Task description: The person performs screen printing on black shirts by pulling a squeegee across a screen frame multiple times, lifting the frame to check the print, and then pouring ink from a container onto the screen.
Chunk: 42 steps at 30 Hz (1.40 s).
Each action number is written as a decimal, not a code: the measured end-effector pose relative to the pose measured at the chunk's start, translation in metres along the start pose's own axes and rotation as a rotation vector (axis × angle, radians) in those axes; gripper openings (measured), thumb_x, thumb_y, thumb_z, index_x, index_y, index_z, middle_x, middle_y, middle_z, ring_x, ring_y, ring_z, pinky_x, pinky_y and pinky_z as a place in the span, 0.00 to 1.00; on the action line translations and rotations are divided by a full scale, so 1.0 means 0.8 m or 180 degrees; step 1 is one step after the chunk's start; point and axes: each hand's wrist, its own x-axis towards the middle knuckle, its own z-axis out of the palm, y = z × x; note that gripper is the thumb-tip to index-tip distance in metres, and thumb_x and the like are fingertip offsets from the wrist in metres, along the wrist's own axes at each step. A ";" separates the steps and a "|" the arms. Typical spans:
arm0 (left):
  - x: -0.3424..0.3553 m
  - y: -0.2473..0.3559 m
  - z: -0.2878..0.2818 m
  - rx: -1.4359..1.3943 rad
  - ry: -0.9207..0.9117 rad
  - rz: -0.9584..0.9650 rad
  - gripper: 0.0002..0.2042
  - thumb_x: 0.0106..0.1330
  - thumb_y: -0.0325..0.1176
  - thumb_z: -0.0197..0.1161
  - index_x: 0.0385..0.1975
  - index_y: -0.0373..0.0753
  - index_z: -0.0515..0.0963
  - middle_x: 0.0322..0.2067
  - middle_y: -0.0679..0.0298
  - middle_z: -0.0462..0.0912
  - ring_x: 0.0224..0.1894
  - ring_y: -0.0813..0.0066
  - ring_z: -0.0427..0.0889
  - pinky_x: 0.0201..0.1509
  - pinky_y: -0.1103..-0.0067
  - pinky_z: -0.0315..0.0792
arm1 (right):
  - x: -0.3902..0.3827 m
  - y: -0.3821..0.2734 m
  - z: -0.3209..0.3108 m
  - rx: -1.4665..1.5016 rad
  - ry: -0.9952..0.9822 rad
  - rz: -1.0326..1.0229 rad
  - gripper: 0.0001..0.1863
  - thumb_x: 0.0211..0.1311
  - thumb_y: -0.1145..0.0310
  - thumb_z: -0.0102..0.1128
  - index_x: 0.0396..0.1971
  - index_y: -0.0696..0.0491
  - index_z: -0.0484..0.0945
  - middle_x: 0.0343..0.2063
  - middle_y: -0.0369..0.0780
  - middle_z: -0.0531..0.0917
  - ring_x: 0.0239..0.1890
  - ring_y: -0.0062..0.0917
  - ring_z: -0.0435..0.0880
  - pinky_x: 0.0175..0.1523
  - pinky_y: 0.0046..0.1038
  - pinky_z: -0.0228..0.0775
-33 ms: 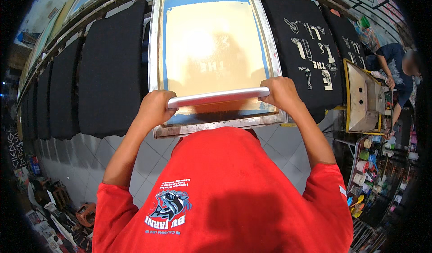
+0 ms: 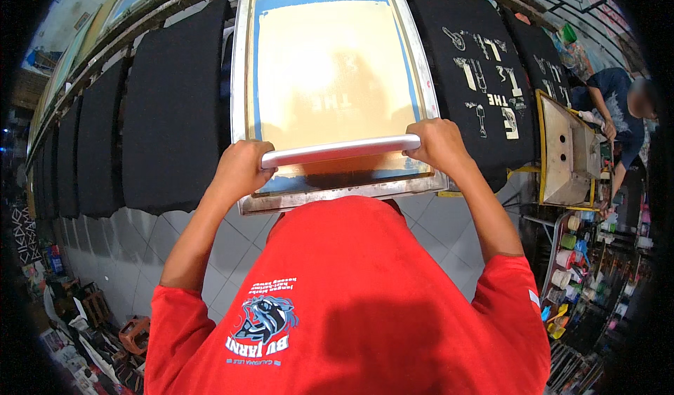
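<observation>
Long pale squeegee bar is gripped at both ends, L hand & R hand fingers curled tight, over metal-framed yellow printing screen; black shirts alongside

The squeegee lies across the near end of the screen frame, with the left hand at its left end and the right hand at its right end. A blank shirt lies left of the frame, a printed shirt right. Farther right stands a box, with paint jars nearer, below it.
</observation>
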 end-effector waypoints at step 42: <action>0.121 -0.089 0.042 0.0978 0.1390 0.0709 0.14 0.50 0.22 0.59 0.39 0.33 0.81 0.35 0.56 0.83 0.39 0.60 0.84 0.44 0.72 0.80 | 0.129 0.051 0.051 -0.0332 0.1573 -0.0305 0.08 0.51 0.75 0.59 0.32 0.53 0.83 0.31 0.37 0.84 0.34 0.30 0.83 0.38 0.29 0.76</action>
